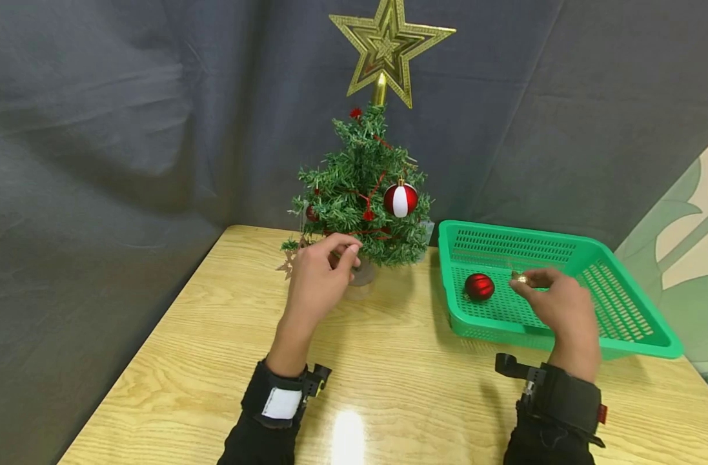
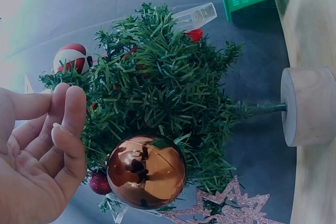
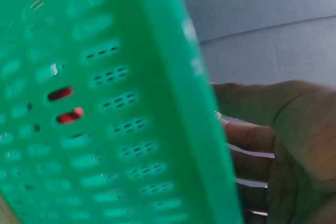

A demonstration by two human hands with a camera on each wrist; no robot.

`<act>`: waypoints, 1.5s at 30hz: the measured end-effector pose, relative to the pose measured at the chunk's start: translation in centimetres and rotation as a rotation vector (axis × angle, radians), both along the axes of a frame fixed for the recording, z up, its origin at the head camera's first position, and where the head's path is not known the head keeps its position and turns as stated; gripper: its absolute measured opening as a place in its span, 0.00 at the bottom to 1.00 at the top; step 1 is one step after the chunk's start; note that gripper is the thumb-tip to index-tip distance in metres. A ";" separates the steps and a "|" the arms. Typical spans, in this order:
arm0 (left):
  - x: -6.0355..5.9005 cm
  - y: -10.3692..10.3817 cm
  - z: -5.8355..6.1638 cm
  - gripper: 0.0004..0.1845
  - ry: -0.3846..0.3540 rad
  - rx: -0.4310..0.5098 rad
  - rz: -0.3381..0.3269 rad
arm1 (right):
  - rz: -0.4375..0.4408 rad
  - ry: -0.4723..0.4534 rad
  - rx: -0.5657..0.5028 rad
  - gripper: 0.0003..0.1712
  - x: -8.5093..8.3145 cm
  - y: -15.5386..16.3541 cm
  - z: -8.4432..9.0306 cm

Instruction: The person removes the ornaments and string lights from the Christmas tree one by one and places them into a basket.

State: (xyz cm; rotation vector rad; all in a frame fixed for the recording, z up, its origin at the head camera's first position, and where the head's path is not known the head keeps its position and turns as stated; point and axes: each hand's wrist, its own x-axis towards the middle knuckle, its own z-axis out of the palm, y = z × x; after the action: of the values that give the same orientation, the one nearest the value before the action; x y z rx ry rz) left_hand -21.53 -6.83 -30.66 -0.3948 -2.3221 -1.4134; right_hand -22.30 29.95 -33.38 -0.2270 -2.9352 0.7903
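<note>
My left hand is in front of the lower branches of a small Christmas tree, its fingers loosely bent with nothing visible between them. In the left wrist view, a shiny copper ball ornament hangs against the branches beside that hand. Over the green basket, my right hand pinches a small shiny gold ornament with thumb and fingers. A red ball ornament lies on the basket floor. The basket wall hides the right fingertips in the right wrist view.
A gold star tops the tree. A red-and-white ball hangs on its right side, and a glittery pink star low on its left. The tree's round wooden base stands on the wooden table, before a grey cloth.
</note>
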 end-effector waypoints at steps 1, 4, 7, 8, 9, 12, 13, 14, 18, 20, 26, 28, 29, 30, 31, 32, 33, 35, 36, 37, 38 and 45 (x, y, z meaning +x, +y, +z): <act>0.0 0.0 0.0 0.09 0.001 0.004 -0.002 | -0.001 -0.018 0.002 0.35 -0.1 0.2 -0.1; 0.0 0.0 0.1 0.09 0.011 0.007 0.001 | 0.004 -0.051 0.011 0.37 -0.3 0.5 -0.3; 0.0 -0.1 0.1 0.08 0.018 0.003 0.011 | 0.011 -0.052 0.016 0.39 -0.4 0.6 -0.4; 0.0 -0.1 0.1 0.08 0.021 -0.001 0.015 | 0.016 -0.047 0.013 0.40 -0.5 0.6 -0.4; 0.0 -0.1 0.1 0.08 0.021 -0.004 0.018 | 0.022 -0.039 0.011 0.40 -0.5 0.5 -0.4; 0.0 -0.1 0.1 0.08 0.016 -0.003 0.020 | 0.042 -0.004 0.005 0.37 -0.5 0.1 -0.3; 0.0 -0.1 0.1 0.08 0.015 -0.003 0.020 | 0.049 0.004 -0.004 0.37 -0.5 0.0 -0.3; 0.0 -0.1 0.1 0.08 0.012 -0.003 0.022 | 0.054 0.013 -0.009 0.37 -0.5 -0.1 -0.2; -0.1 0.0 -0.1 0.09 0.009 -0.001 0.019 | 0.056 0.037 -0.027 0.37 -0.3 -0.8 0.2; -0.2 0.0 -0.1 0.09 0.011 -0.003 0.019 | 0.052 0.051 -0.032 0.36 -0.2 -1.2 0.4; -0.2 -0.2 0.0 0.09 0.046 -0.006 0.028 | 0.056 0.111 -0.049 0.32 0.1 -3.2 1.3; -0.2 -0.4 0.0 0.09 0.072 -0.006 0.032 | 0.065 0.130 -0.055 0.30 -0.1 -3.9 1.6; -0.2 -0.4 0.0 0.09 0.081 -0.005 0.034 | 0.070 0.139 -0.058 0.30 -0.1 -4.1 1.7; -0.2 -0.4 0.0 0.09 0.089 -0.005 0.034 | 0.080 0.151 -0.062 0.29 -0.2 -4.4 1.9; -0.2 -0.4 0.0 0.09 0.092 -0.004 0.031 | 0.089 0.166 -0.073 0.28 -0.3 -4.6 2.0; -0.2 -0.3 0.0 0.09 0.096 -0.008 0.030 | 0.102 0.184 -0.093 0.28 -0.4 -4.8 2.1; -0.3 -0.3 0.0 0.09 0.100 -0.012 0.030 | 0.114 0.203 -0.121 0.27 -0.4 -5.0 2.3; -0.2 -0.1 0.0 0.09 0.105 -0.016 0.033 | 0.139 0.247 -0.189 0.25 -0.4 -5.4 2.6; -0.2 -0.1 -0.1 0.09 0.108 -0.016 0.036 | 0.156 0.271 -0.233 0.24 -0.5 -5.7 2.8; -0.2 0.0 -0.1 0.09 0.112 -0.014 0.040 | 0.170 0.297 -0.278 0.23 -0.5 -6.0 2.9; -0.2 0.1 -0.1 0.09 0.118 -0.013 0.043 | 0.183 0.322 -0.322 0.21 -0.4 -6.3 3.1; 0.1 1.1 0.0 0.06 0.218 -0.012 0.105 | 0.229 0.400 -0.582 0.15 0.2 -9.8 3.6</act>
State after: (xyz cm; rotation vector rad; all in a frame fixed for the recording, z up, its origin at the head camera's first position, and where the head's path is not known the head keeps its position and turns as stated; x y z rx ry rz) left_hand -21.46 -5.77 -30.64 -0.4030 -2.1445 -1.2421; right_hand -22.06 20.14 -29.78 0.2131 -2.3208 1.5096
